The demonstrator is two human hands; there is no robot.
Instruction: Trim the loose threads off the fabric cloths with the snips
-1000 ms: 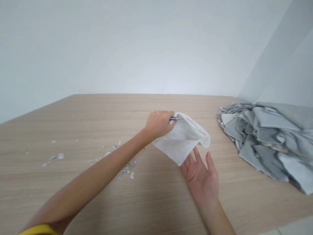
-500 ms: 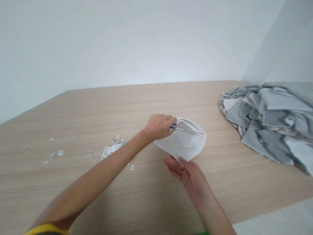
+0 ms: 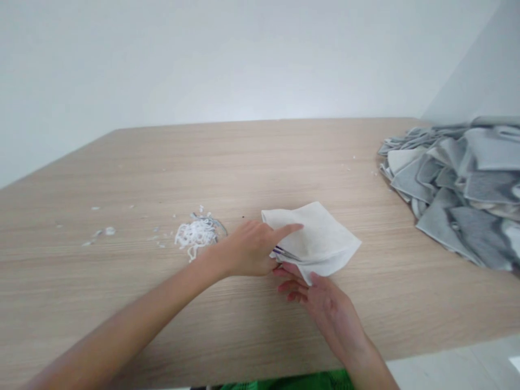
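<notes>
In my left hand (image 3: 254, 246) is a pair of small scissors (image 3: 286, 253) with metal blades and a purple part; the handle is mostly hidden in the palm. The index finger stretches out over a white fabric piece (image 3: 314, 230), and the blades lie along its near edge. My right hand (image 3: 320, 298) pinches the near corner of this fabric between thumb and fingers, palm turned up. The fabric is pointed at its corners and appears to be in layers, held just above the table.
A wooden table (image 3: 203, 162) stretches back to a white wall. Left of my hands lies a small heap of white and grey thread scraps (image 3: 198, 232), with more bits (image 3: 109, 231) farther left. Grey and white fabric pieces (image 3: 450, 189) are piled at the right.
The white fabric has been turned and lowered, its folded edge now facing me. My left hand has moved down toward my right hand, with its index finger extended. The view has shifted slightly.
</notes>
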